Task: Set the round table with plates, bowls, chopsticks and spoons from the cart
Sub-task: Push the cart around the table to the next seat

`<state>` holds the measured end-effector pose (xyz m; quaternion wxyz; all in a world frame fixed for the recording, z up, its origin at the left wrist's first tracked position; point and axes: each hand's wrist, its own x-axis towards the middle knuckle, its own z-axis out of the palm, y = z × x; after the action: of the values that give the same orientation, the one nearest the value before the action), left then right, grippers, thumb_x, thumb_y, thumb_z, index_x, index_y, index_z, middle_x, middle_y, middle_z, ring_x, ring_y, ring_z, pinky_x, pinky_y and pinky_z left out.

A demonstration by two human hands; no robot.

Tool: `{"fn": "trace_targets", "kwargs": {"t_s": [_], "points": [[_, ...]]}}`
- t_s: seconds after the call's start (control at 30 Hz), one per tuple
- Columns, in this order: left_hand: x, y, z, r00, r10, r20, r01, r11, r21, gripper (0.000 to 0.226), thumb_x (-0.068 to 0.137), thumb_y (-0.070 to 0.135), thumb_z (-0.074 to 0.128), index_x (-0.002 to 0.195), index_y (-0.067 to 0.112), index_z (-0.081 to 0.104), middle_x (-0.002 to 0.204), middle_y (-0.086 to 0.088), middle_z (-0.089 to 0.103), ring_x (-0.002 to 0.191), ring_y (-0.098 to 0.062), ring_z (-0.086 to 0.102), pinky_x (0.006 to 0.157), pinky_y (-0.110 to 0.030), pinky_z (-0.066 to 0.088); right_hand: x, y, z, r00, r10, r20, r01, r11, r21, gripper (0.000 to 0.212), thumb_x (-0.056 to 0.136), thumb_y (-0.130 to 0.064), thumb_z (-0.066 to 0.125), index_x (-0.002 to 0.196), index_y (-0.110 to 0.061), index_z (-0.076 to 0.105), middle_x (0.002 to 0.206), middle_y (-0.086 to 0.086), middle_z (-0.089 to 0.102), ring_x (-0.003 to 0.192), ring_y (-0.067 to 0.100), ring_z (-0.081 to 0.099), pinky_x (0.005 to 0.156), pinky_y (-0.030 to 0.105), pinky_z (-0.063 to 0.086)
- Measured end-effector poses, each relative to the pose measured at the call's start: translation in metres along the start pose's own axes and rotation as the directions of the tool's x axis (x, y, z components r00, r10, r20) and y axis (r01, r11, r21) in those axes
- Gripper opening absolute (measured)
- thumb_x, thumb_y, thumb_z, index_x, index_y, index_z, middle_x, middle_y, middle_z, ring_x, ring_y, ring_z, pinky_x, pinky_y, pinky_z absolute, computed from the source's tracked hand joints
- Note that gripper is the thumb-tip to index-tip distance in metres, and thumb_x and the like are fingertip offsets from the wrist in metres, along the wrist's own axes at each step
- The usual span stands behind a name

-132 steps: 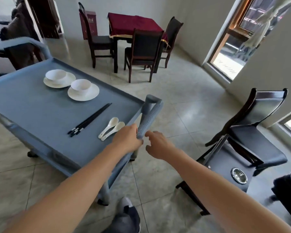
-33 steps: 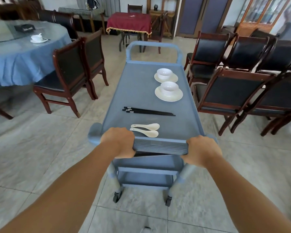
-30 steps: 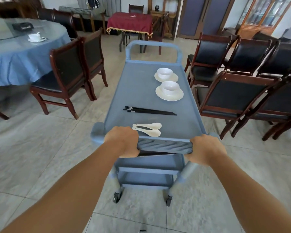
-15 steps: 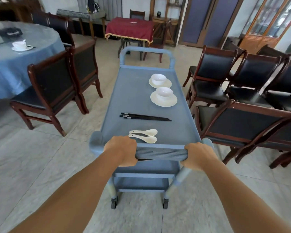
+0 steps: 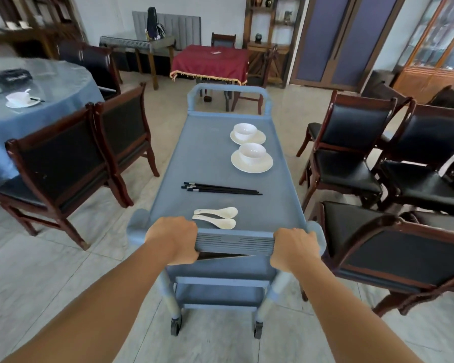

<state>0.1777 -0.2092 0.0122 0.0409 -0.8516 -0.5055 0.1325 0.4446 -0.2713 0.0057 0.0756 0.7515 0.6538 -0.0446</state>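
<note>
in the head view, the left hand (image 5: 172, 238) and the right hand (image 5: 295, 248) were both closed around the ribbed handle (image 5: 235, 242) at the near end of the cart (image 5: 207, 153), fingers curled over the bar, one hand at each end of it.

the step in hand seemed to be wheeling the cart to the round table (image 5: 50, 82), which stood to the left of the cart and beyond two chairs (image 5: 63, 158). to do it well, i think the push should be slow and even, with a soft turn to the left, because nothing held the dishes on the flat top. more chairs (image 5: 378, 247) stood just beside the right side of the cart, so its right corner needed care.

on the cart top, the two spoons (image 5: 216, 218) lay just beyond the handle, between the hands. the chopsticks (image 5: 220, 189) lay across the middle of the cart. two bowls (image 5: 252, 153), each on its plate (image 5: 262, 166), stood toward the far right part of the cart, well apart from both hands.
</note>
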Motion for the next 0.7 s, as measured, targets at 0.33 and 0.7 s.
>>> {"fn": "trace_targets", "kwargs": {"t_s": [0.33, 0.7], "points": [[0.191, -0.030, -0.034, 0.991, -0.113, 0.069, 0.110, 0.993, 0.036, 0.021, 0.063, 0.048, 0.044, 0.067, 0.028, 0.041, 0.063, 0.009, 0.045, 0.060, -0.018, 0.050, 0.054, -0.030, 0.039, 0.197, 0.047, -0.045, 0.995, -0.095, 0.006, 0.095, 0.995, 0.029, 0.017, 0.079, -0.022, 0.062, 0.091, -0.022, 0.050, 0.080, -0.003, 0.051, 0.094, 0.026, 0.057, 0.090, 0.042, 0.035], [0.370, -0.061, -0.059, 0.986, -0.150, 0.070, 0.145, 0.987, 0.066, 0.024, 0.064, 0.051, 0.042, 0.063, 0.027, 0.037, 0.061, 0.009, 0.042, 0.049, -0.011, 0.038, 0.045, -0.027, 0.027, 0.400, 0.065, -0.070, 0.938, -0.345, -0.032, 0.345, 0.939, 0.001, 0.020, 0.074, -0.041, 0.060, 0.074, -0.023, 0.052, 0.062, -0.006, 0.044, 0.063, 0.026, 0.049, 0.059, 0.030, 0.037]]}}
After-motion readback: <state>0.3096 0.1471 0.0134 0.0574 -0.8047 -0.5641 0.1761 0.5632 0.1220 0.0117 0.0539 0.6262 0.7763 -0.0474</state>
